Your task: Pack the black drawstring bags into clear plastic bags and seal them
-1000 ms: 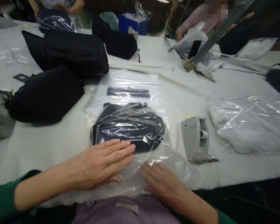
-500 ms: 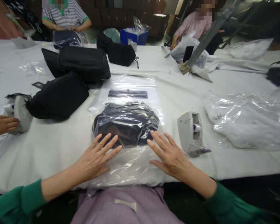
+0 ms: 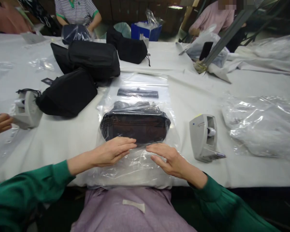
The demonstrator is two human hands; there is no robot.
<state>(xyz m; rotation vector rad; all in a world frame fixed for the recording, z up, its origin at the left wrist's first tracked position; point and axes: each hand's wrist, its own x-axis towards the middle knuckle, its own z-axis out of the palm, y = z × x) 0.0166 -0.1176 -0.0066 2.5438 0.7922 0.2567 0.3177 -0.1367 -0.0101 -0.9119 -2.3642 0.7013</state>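
A black fabric bag (image 3: 137,126) lies inside a clear plastic bag (image 3: 132,172) on the white-covered table in front of me. My left hand (image 3: 114,150) rests at the lower left edge of the black bag, fingers stretched out and pointing right. From the other side my right hand (image 3: 165,156) lies on the plastic, its fingers extended toward the left and the thumb apart. Both hands are flat, with nothing gripped. Above the black bag, a printed dark label panel (image 3: 137,93) shows on the plastic.
A grey tape dispenser (image 3: 203,138) stands to my right, beside piled clear plastic bags (image 3: 263,125). Left are several black pouches (image 3: 67,93), another dispenser (image 3: 29,109) and a co-worker's hand (image 3: 0,123). People work across the table (image 3: 193,87); a metal post (image 3: 232,35) slants at back right.
Both my hands have drawn inward, and their fingers have turned toward each other along the black bag's near edge. The plastic over it looks smoother. The co-worker's hand has moved off the left dispenser.
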